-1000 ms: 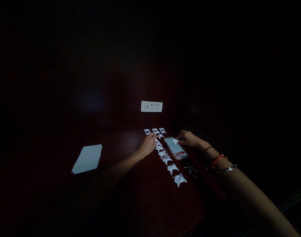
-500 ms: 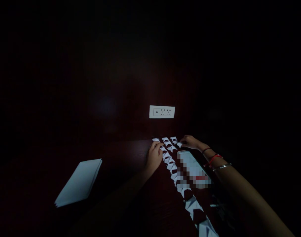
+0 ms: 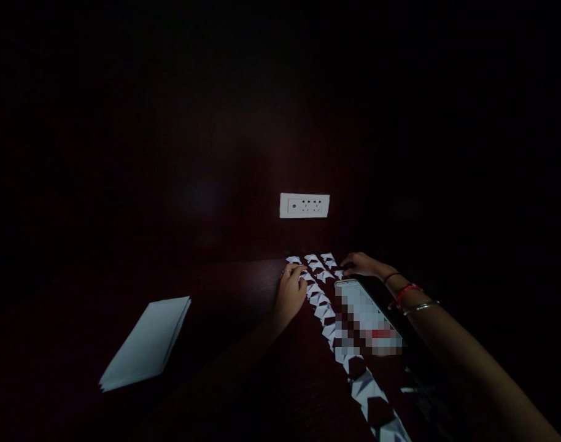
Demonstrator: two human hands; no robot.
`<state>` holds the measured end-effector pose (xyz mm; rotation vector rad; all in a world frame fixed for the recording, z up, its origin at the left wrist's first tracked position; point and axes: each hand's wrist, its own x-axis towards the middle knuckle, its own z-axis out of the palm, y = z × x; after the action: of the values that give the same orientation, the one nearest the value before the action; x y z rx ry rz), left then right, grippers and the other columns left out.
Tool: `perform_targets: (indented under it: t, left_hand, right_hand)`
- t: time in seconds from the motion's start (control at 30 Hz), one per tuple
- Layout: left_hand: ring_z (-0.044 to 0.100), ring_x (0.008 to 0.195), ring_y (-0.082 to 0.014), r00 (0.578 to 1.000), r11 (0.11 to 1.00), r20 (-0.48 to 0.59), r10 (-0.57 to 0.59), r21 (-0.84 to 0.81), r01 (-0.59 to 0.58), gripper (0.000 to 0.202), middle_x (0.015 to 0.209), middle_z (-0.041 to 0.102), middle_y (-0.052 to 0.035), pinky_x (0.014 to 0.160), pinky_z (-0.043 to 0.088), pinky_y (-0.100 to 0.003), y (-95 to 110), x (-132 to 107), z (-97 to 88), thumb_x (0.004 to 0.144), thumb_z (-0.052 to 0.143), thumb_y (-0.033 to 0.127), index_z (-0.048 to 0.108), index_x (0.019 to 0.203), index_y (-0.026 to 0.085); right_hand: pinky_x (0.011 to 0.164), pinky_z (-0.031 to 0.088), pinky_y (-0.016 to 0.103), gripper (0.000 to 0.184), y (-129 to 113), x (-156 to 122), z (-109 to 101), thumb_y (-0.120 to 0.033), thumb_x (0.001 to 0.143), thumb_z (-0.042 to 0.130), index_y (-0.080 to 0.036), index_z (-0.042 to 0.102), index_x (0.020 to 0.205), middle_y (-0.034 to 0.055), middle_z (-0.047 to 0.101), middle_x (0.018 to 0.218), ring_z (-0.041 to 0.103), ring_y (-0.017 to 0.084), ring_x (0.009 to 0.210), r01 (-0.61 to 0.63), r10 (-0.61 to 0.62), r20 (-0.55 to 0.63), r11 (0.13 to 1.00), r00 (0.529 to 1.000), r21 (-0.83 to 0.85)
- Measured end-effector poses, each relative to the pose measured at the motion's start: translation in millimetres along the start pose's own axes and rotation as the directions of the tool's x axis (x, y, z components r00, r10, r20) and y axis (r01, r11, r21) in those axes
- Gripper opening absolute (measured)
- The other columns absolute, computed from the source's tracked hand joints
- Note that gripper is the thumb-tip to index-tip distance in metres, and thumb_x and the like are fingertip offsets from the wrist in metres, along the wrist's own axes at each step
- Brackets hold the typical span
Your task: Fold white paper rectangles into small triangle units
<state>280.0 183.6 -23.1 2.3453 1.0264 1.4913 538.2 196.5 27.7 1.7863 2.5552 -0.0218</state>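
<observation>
White folded paper pieces (image 3: 324, 312) lie in a long row on the dark table, running from the wall toward me. Shorter rows of similar pieces (image 3: 325, 275) lie beside it at the far end. My left hand (image 3: 291, 293) rests at the left of the long row, fingers bent over its far part, thumb and index finger apart. My right hand (image 3: 361, 264) is at the far right, fingers slightly curled and apart. Its fingertips are beside a small folded paper piece (image 3: 339, 274); whether they touch it I cannot tell.
A phone (image 3: 370, 313) with a blurred screen lies right of the long row, under my right forearm's side. Folded white sheets (image 3: 147, 341) lie at left. A socket panel (image 3: 304, 205) is on the dark wall. Small dim items (image 3: 417, 389) lie at lower right.
The small folded paper piece by my right hand has shifted slightly toward me, and the right fingers are looser around it. My left hand stays on the row. The view has shifted slightly.
</observation>
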Motion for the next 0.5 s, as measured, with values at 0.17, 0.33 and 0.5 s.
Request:
perform_targets:
  t: [0.17,0.33,0.5]
  left_hand:
    - [0.049,0.092,-0.0168,1.000,1.000,0.002,0.002,-0.006,-0.002,0.023,0.097,0.050,-0.0056,0.084,0.040,-0.034,-2.3,0.5,1.8,0.078,0.042,0.007,0.054,0.096,0.016]
    - [0.052,0.089,-0.0170,1.000,1.000,-0.011,0.012,0.001,-0.012,0.025,0.106,0.049,-0.0074,0.075,0.045,-0.036,-1.1,0.7,0.2,0.085,0.045,0.028,0.047,0.106,0.015]
    - [0.052,0.089,-0.0170,1.000,1.000,-0.011,-0.006,0.022,0.006,0.026,0.106,0.049,-0.0074,0.075,0.045,-0.036,6.4,-2.3,-7.5,0.085,0.045,0.028,0.047,0.106,0.015]
  right_hand:
    - [0.076,0.043,0.035,0.023,-7.2,-9.8,-8.9,-0.029,0.081,0.048,-0.014,0.054,0.098,0.0062,0.056,0.098,0.053,0.016,0.087,-0.017,0.018,-0.082,1.000,0.996,0.013]
    - [0.071,0.041,0.024,0.023,-30.1,-33.1,-22.7,-0.025,0.075,0.052,-0.013,0.062,0.093,0.0075,0.061,0.087,0.056,0.017,0.079,-0.005,0.013,-0.165,0.999,0.986,0.051]
    - [0.070,0.041,0.023,0.024,-66.9,-69.9,-37.7,-0.026,0.076,0.049,-0.015,0.063,0.092,0.0075,0.062,0.088,0.057,0.016,0.078,0.049,-0.029,-0.182,0.993,0.983,0.105]
